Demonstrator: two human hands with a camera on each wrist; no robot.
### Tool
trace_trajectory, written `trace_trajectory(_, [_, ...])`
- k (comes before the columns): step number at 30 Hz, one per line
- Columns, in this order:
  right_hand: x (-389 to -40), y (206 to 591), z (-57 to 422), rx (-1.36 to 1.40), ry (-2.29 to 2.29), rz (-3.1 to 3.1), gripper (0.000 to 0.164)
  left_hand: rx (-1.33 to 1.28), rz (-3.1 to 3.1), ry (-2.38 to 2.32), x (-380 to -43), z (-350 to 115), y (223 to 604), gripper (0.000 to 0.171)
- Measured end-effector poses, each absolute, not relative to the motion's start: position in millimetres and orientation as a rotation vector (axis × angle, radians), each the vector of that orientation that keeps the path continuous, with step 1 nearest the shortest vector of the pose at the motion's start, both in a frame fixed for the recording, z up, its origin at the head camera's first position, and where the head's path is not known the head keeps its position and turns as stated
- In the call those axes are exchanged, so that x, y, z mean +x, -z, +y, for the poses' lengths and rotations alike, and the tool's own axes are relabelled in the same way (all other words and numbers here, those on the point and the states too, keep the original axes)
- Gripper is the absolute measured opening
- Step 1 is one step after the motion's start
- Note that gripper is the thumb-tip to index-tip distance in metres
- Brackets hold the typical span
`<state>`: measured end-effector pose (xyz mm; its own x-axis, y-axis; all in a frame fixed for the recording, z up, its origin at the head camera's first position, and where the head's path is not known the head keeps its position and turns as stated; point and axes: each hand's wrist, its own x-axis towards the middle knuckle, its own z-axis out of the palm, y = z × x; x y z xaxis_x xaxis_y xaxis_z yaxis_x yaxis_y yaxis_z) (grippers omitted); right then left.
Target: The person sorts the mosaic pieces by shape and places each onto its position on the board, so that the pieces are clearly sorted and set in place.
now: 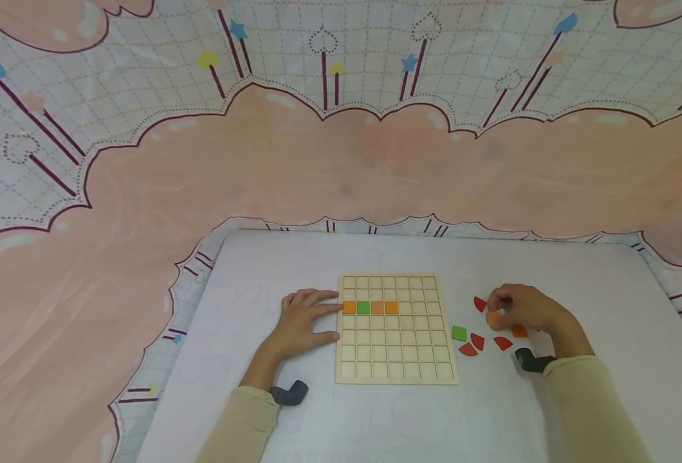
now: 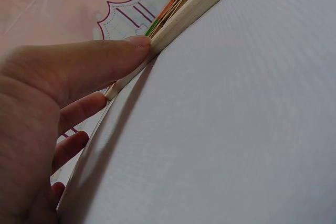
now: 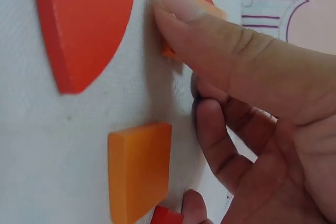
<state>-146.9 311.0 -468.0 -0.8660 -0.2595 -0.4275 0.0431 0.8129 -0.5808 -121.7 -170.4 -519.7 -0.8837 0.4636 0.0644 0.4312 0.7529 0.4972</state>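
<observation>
A pale wooden grid board (image 1: 397, 354) lies flat on the table. In its second row from the top, orange tiles (image 1: 392, 308) and one green tile (image 1: 363, 307) fill cells from the left edge. My left hand (image 1: 306, 321) rests against the board's left edge with fingers spread and fairly straight; in the left wrist view the thumb (image 2: 137, 43) touches the wooden rim. To the right of the board, my right hand (image 1: 526, 308) pinches an orange tile (image 3: 202, 2), partly hidden behind the thumb. Another orange tile (image 3: 139, 171) lies by that hand.
Around the right hand lie several red quarter-circle pieces (image 1: 503, 343) and a loose green tile (image 1: 459, 333). The white tabletop (image 1: 399, 424) extends around the board. Dark wrist devices (image 1: 289, 393) sit at both cuffs. A patterned pink cloth (image 1: 341, 167) shows beyond the table.
</observation>
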Motion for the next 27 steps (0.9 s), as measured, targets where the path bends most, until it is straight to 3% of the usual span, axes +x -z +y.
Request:
trace_trajectory(17, [-141.2,464.1,291.5,-0.122,0.887,2.592,0.030,0.723,2.893,-0.786,-122.3,-168.8,521.2,0.059])
trace_trajectory(27, [-145.3,467.6,250.7,-0.200,1.080,2.538,0.018,0.717,2.899,-0.792,-121.2,-167.8,519.9,0.059])
